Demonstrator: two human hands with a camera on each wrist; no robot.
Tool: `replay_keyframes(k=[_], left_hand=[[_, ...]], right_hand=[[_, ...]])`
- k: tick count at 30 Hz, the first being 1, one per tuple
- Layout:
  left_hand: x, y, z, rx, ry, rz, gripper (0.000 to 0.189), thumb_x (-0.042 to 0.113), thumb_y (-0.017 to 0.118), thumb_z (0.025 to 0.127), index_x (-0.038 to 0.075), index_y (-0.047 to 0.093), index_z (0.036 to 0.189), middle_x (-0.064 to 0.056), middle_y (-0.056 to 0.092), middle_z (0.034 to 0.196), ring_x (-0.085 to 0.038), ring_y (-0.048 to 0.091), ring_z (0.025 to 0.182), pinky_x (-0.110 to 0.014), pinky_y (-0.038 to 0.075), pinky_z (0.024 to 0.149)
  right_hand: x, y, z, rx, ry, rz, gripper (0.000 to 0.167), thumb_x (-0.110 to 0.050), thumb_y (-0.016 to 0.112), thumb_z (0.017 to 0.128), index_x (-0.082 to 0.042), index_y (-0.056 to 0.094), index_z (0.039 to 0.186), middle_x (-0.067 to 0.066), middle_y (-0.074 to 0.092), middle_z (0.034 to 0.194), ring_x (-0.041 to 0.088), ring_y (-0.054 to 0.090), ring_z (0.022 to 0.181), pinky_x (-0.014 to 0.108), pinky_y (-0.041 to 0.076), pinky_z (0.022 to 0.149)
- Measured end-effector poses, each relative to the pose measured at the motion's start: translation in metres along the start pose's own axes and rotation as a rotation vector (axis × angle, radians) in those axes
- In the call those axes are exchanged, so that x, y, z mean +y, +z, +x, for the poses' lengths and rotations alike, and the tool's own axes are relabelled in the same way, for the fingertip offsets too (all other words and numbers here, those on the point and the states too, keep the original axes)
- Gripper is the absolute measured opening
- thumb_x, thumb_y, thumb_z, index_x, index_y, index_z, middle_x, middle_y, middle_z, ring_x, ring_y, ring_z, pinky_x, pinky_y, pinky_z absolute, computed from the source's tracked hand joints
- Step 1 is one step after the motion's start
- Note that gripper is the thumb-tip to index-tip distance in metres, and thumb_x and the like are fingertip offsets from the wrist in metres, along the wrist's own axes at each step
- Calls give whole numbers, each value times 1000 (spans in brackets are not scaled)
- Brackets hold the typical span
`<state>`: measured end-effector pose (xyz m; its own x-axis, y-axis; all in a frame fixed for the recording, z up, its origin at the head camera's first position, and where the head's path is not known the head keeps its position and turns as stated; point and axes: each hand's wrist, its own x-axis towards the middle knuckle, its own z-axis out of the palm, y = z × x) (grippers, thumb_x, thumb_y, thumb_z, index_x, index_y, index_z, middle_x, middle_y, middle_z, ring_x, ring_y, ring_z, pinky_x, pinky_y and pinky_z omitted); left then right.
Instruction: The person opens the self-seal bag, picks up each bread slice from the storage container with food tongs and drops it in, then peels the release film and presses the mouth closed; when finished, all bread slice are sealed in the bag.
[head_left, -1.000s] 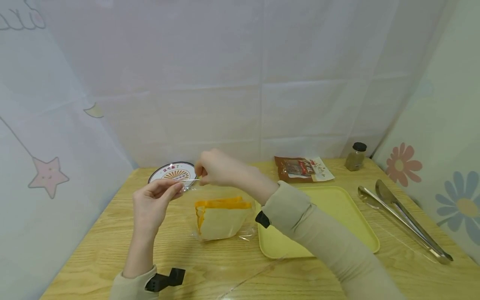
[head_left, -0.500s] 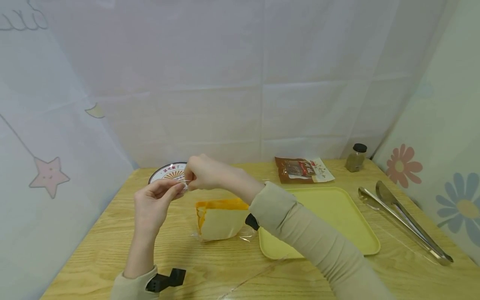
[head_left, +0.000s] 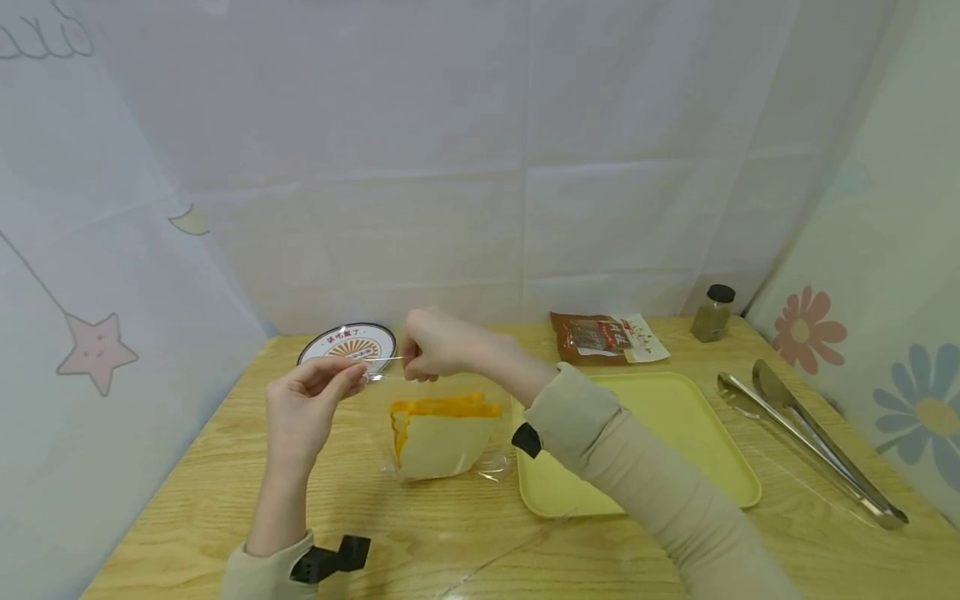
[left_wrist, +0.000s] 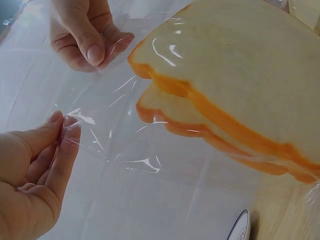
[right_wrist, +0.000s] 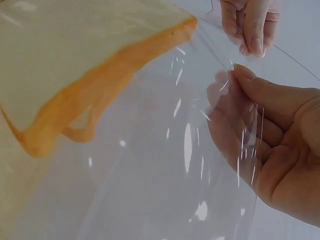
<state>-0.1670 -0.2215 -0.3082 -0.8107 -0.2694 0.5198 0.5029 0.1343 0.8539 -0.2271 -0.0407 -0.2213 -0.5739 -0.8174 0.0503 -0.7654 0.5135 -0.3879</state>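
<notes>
In the head view, bread slices with orange crusts (head_left: pixel 442 446) stand upright in a clear plastic bag (left_wrist: pixel 110 135). My left hand (head_left: pixel 303 412) pinches the bag's upper edge between thumb and fingers, at the left. A short way to its right, my right hand (head_left: pixel 442 343) pinches another spot on that edge, and the film runs taut between them. Through the right wrist view, the thumb (right_wrist: pixel 255 82) of my right hand presses the film, with the fingers behind it. Two bread slices (left_wrist: pixel 200 100) lean together inside the bag, their crusts toward the opening.
A round white plate (head_left: pixel 348 337) lies behind the hands. To the right is a yellow tray (head_left: pixel 675 408), partly under my right sleeve. Beyond it lie a brown food packet (head_left: pixel 603 337), a jar with black lid (head_left: pixel 711 315) and metal tongs (head_left: pixel 810 450).
My right hand came left against the left hand half a second ago, then moved back right, stretching the bag's edge again. The left hand stays in place.
</notes>
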Motion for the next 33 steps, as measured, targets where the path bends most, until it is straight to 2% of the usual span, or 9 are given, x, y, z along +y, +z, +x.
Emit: replay_keyframes(k=[3, 8, 18, 27, 33], left_hand=[[1, 0, 0, 13, -25, -9, 11, -8, 68, 80, -16, 65, 87, 3, 72, 73, -10, 68, 63, -25, 59, 62], [1, 0, 0, 18, -48, 41, 11, -6, 69, 80, -15, 66, 87, 6, 72, 74, -9, 68, 63, -25, 59, 63], [-3, 0, 1, 8, -7, 43, 10, -8, 68, 80, -15, 66, 87, 8, 72, 74, -8, 68, 63, -24, 58, 63], [-3, -3, 2, 27, -25, 30, 11, -8, 68, 80, -16, 66, 87, 6, 72, 74, -8, 68, 63, -24, 58, 63], [-2, -6, 2, 31, -37, 21, 11, -8, 68, 80, -16, 65, 87, 4, 72, 74, -10, 69, 63, -25, 58, 63]], right_hand=[[5, -1, -6, -3, 20, 17, 17, -2, 66, 84, -2, 71, 68, 10, 69, 65, 19, 63, 55, 15, 49, 53], [14, -2, -16, 0, 46, 22, 16, -4, 67, 85, -5, 71, 70, 8, 68, 64, 9, 54, 50, 15, 49, 56], [44, -5, -45, 30, 37, 71, 13, -6, 66, 87, -5, 72, 76, 3, 68, 65, 8, 58, 54, 18, 52, 56], [66, -7, -77, 136, 79, 136, 8, -11, 68, 86, -6, 73, 83, 5, 70, 74, 13, 64, 63, 21, 54, 60], [76, -1, -92, 221, 114, 180, 8, -11, 67, 87, -7, 73, 84, 4, 69, 74, 8, 60, 61, 22, 52, 58]])
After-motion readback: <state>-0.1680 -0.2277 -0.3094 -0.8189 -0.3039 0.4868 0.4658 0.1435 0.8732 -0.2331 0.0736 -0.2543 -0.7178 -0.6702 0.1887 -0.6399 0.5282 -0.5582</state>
